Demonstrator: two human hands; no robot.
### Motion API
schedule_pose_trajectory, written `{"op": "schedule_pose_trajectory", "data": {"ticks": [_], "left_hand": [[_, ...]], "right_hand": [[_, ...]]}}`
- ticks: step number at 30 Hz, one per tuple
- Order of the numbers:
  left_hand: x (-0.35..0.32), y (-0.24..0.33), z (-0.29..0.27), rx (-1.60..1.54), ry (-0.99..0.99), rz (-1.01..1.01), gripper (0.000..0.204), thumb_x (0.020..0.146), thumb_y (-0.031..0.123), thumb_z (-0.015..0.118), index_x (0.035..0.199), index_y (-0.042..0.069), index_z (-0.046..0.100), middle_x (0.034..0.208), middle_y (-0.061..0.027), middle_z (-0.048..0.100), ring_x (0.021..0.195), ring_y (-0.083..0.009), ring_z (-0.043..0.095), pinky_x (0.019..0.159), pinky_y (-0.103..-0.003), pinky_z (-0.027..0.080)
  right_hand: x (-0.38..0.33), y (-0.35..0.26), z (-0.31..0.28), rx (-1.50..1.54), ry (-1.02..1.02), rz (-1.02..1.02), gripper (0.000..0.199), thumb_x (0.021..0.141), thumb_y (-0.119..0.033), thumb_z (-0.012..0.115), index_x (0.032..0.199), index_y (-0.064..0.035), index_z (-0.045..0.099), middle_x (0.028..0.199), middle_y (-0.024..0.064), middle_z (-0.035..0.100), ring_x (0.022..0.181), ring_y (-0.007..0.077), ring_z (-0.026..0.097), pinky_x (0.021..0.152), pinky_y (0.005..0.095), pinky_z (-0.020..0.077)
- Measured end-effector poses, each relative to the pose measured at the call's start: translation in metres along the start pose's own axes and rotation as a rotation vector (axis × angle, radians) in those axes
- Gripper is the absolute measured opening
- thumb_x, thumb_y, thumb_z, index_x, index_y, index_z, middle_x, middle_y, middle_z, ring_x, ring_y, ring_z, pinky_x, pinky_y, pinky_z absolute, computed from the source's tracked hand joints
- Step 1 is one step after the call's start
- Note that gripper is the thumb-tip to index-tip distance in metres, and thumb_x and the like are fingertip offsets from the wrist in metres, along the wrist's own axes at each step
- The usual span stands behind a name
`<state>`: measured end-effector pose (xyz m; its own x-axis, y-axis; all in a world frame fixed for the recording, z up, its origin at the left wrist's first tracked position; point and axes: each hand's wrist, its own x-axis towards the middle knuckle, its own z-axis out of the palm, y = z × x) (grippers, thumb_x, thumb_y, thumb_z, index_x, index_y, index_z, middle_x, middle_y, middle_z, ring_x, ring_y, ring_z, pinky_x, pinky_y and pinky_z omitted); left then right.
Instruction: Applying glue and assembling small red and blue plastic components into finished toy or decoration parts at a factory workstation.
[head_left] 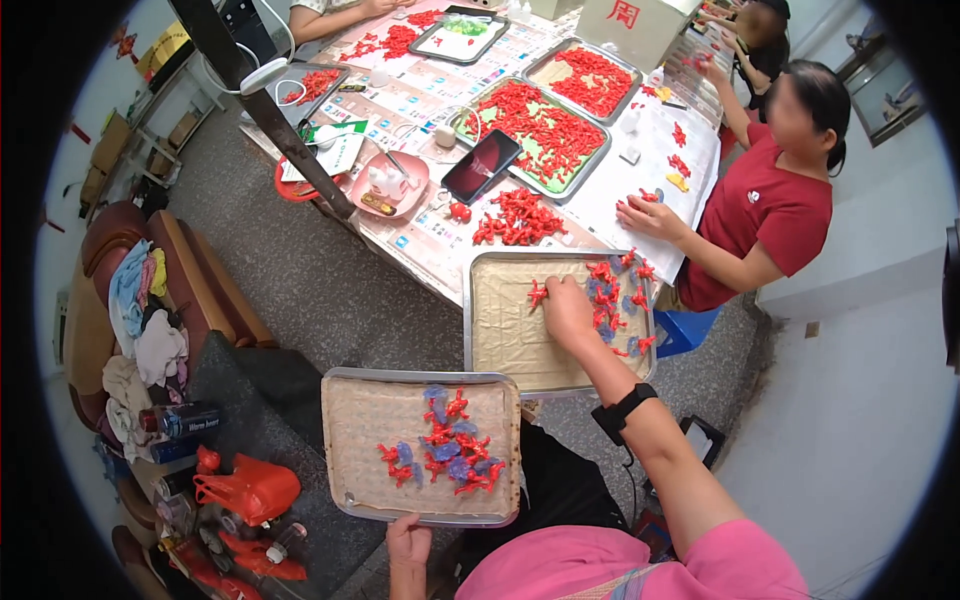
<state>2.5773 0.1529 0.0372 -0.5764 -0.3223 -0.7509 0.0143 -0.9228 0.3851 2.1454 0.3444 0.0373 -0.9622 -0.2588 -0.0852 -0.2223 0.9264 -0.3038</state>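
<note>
My left hand (408,542) grips the near rim of a metal tray (360,440) lined with beige material. On that tray lie several small red plastic figures (458,405), mixed with crumpled bluish translucent pieces (458,468). My right hand (568,312) reaches over a second lined tray (500,345) at the table's near edge. Between its fingertips is a small red figure (537,294), above the left part of the lining. More red figures and bluish pieces (605,318) are gathered along this tray's right side.
Beyond the second tray sits a heap of red figures (520,217), with a phone (481,166) and a pink dish (390,183) nearby. Larger trays of red pieces (530,130) stand farther back. A co-worker in red (765,200) sits at the right; a sofa (190,260) is at left.
</note>
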Motion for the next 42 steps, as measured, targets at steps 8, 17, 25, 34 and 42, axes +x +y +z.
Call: {"op": "schedule_pose_trajectory", "data": {"ticks": [8, 17, 25, 34, 42], "left_hand": [[0.0, 0.002, 0.008, 0.008, -0.001, -0.018, 0.067, 0.068, -0.008, 0.053, 0.133, 0.006, 0.044, 0.13, -0.0118, 0.052, 0.121, -0.031, 0.049, 0.105, -0.049, 0.036], [0.006, 0.001, 0.018, 0.126, -0.058, -0.044, 0.068, 0.068, -0.009, 0.053, 0.134, 0.007, 0.044, 0.132, -0.0091, 0.051, 0.122, -0.0291, 0.048, 0.104, -0.047, 0.037], [0.008, -0.003, 0.013, 0.116, -0.065, -0.035, 0.07, 0.067, -0.008, 0.054, 0.135, 0.007, 0.043, 0.132, -0.011, 0.051, 0.124, -0.0307, 0.047, 0.106, -0.049, 0.034], [0.013, 0.0, 0.011, 0.096, -0.065, -0.017, 0.069, 0.067, -0.009, 0.053, 0.134, 0.006, 0.043, 0.132, -0.0121, 0.051, 0.123, -0.0312, 0.047, 0.106, -0.049, 0.034], [0.012, -0.001, 0.013, 0.083, -0.054, -0.044, 0.069, 0.068, -0.009, 0.053, 0.135, 0.006, 0.043, 0.131, -0.0122, 0.052, 0.122, -0.0314, 0.048, 0.106, -0.049, 0.036]], "right_hand": [[-0.117, -0.084, -0.063, 0.695, -0.196, -0.489, 0.027, 0.079, -0.01, 0.063, 0.105, -0.0052, 0.059, 0.088, 0.0166, 0.055, 0.083, 0.0338, 0.058, 0.073, 0.0413, 0.0483], [-0.195, -0.139, -0.048, 0.46, -0.54, -0.524, 0.03, 0.084, -0.021, 0.063, 0.11, -0.0078, 0.057, 0.1, 0.0125, 0.052, 0.091, 0.0307, 0.057, 0.074, 0.0395, 0.0503], [-0.153, -0.062, -0.066, 0.525, 0.056, -0.5, 0.016, 0.082, -0.017, 0.061, 0.091, -0.0038, 0.061, 0.099, 0.0112, 0.061, 0.093, 0.0332, 0.058, 0.081, 0.0417, 0.0475], [-0.112, 0.055, -0.02, 0.099, 0.207, 0.194, 0.046, 0.07, -0.015, 0.073, 0.11, -0.0058, 0.051, 0.105, 0.0145, 0.057, 0.1, 0.0349, 0.051, 0.088, 0.0439, 0.0413], [-0.13, 0.001, -0.051, 0.634, 0.073, 0.219, 0.035, 0.07, -0.012, 0.07, 0.1, -0.0041, 0.053, 0.09, 0.0139, 0.059, 0.089, 0.029, 0.056, 0.078, 0.0387, 0.0463]]}}
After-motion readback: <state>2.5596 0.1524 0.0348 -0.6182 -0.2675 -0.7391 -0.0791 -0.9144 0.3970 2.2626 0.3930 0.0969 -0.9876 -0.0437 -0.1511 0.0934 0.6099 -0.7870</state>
